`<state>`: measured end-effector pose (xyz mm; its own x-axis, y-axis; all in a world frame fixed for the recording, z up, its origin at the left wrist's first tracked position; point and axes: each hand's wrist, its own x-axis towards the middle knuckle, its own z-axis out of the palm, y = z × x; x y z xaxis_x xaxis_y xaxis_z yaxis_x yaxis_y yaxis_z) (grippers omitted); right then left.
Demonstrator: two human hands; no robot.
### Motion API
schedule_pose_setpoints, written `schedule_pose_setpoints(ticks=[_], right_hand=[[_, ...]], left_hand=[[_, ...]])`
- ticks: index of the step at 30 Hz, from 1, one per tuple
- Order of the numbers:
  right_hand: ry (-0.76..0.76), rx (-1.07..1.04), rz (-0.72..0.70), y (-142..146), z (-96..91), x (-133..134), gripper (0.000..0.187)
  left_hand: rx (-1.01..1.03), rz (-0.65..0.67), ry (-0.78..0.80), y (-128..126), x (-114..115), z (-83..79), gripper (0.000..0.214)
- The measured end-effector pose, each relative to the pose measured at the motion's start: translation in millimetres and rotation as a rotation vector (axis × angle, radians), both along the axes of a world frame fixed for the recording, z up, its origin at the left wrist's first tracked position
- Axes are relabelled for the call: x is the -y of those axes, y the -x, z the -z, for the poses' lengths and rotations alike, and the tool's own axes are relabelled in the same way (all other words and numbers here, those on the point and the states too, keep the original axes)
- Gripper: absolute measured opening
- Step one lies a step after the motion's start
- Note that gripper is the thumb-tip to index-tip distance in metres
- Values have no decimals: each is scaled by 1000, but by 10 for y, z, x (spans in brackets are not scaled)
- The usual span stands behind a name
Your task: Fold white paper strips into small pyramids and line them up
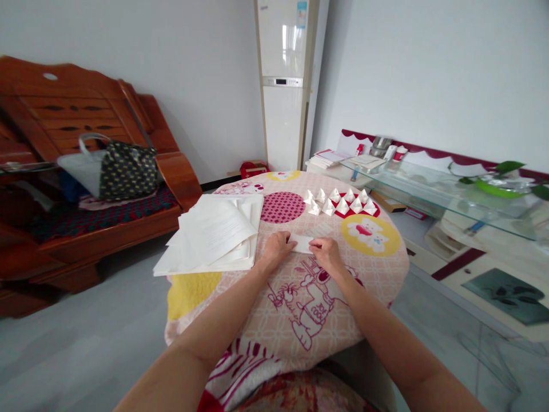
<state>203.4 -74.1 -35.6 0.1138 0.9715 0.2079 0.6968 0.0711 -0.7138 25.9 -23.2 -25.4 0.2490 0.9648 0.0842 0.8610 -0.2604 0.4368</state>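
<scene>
A small folded piece of white paper (302, 244) lies low over the table between my two hands. My left hand (278, 247) grips its left end, fingers closed on the edge. At the other end, my right hand (326, 253) pinches the paper between thumb and fingers. Just beyond it is another pale strip of paper (321, 229), lying flat on the cloth. Several folded white paper shapes with pointed tops (335, 196) stand in two rows at the back right. To the left of my hands sits a stack of white paper sheets (206, 237), some askew.
A patterned pink cloth (274, 309) covers the round table. On the left stands a wooden bench (81, 229) with bags (128, 169) on it. A glass-topped cabinet (433, 189) runs along the right wall, and a tall white air conditioner (282, 126) stands in the corner.
</scene>
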Motion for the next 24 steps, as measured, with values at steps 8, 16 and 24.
schedule_pose_setpoints(ticks=[8,16,24], right_hand=[[69,123,42,26,-35,-34,24],[93,94,86,33,-38,-69,27],[117,81,103,30,-32,-90,30]], left_hand=[[162,-55,-10,32,31,-6,39],[158,-88,7,26,10,-10,40],[149,-103,22,16,16,-41,36]])
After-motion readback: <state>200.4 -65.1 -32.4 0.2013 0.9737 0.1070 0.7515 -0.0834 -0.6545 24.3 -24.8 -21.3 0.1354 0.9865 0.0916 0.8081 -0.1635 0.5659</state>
